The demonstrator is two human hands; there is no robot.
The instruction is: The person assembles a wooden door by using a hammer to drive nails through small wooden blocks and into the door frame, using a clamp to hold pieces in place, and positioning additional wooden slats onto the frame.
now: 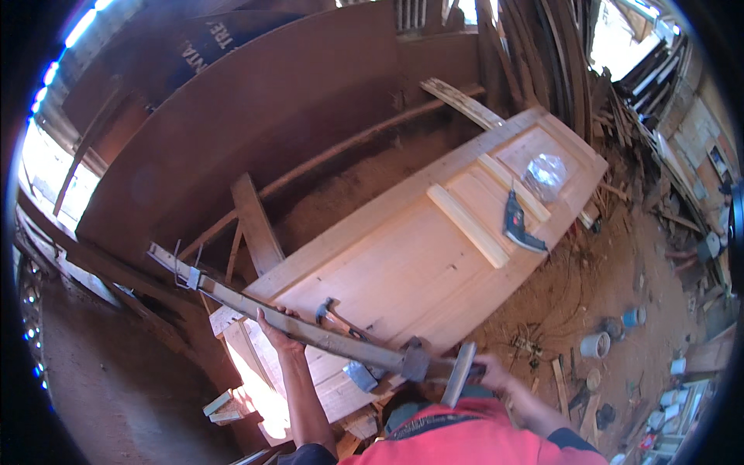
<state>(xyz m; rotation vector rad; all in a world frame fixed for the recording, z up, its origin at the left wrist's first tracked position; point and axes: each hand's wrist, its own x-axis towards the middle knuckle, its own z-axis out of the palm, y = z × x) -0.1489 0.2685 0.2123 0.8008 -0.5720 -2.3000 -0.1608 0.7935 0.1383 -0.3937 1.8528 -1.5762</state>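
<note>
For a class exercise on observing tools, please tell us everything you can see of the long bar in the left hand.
The long bar is dull grey-brown, its material unclear, and looks curved, perhaps through the lens. A grey bracket with thin prongs sits near its left end; a dark block and a pale crosspiece sit toward its right. It slants across the wooden panel's near end; contact there is unclear. The left hand grips it; the right hand is by its right end.

On the door, the hammer lies left of the drill.
</note>
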